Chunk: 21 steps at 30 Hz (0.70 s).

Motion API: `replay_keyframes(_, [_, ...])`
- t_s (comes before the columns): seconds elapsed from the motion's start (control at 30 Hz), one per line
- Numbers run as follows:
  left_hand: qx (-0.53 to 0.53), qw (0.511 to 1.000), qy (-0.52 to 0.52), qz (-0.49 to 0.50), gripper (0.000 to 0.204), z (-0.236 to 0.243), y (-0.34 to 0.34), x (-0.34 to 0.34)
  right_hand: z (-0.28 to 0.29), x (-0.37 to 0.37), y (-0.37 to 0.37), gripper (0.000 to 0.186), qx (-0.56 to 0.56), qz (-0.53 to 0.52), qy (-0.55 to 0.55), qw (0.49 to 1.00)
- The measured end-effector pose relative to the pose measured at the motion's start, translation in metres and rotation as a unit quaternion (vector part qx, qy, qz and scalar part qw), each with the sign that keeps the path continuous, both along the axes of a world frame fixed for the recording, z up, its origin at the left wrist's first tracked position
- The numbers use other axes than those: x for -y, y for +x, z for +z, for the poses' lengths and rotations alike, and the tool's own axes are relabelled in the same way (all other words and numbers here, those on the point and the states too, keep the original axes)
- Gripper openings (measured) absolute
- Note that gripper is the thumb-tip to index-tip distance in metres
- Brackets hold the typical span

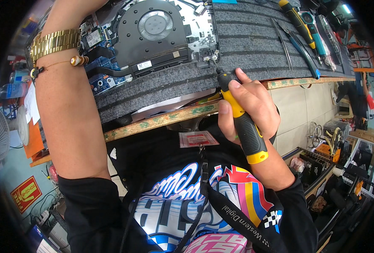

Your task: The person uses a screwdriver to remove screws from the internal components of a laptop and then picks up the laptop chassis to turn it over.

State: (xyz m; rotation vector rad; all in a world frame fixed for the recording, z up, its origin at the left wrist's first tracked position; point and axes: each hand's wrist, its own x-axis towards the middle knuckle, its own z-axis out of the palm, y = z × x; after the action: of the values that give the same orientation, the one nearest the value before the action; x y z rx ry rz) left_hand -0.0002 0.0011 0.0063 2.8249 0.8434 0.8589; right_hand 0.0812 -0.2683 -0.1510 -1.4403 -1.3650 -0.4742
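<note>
An opened laptop (151, 52) lies on a grey ribbed mat (246, 46), its round fan (155, 25), blue circuit board (107, 82) and black cooling pipes exposed. My right hand (261, 103) is closed around a yellow and black pen-shaped screwdriver (251, 137). The tool's dark front end points away from me, close to the laptop's near right corner; I cannot tell whether it touches. My left arm reaches over the laptop's left side. Of my left hand (71, 14), only the part above the gold watch (56, 44) shows; its fingers are cut off by the upper edge.
To the right on the mat lie tweezers (283, 44), blue-handled pliers (301, 50), a yellow and black tool (297, 23) and a teal tool (313, 36). The bench's worn wooden edge (166, 119) runs in front of me. Equipment boxes (309, 164) stand at lower right.
</note>
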Motion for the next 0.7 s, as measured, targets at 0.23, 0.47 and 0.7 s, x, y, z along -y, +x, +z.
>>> replay_keyframes(0.23, [0.003, 1.000, -0.013, -0.019, 0.072, 0.0001, -0.0015, -0.0006, 0.0036, 0.0062, -0.0042, 0.030, -0.006, 0.003, -0.036, 0.999])
replay_keyframes(0.47, [-0.006, 1.000, -0.001, 0.003, 0.071, -0.0001, -0.0001, -0.0003, 0.0030, 0.0086, -0.0031, 0.031, -0.001, -0.008, -0.051, 0.999])
replay_keyframes(0.7, [-0.002, 1.000, -0.008, 0.002, 0.070, 0.0021, -0.0021, 0.0034, 0.0046, 0.0052, -0.0038, 0.031, 0.002, -0.008, -0.053, 0.999])
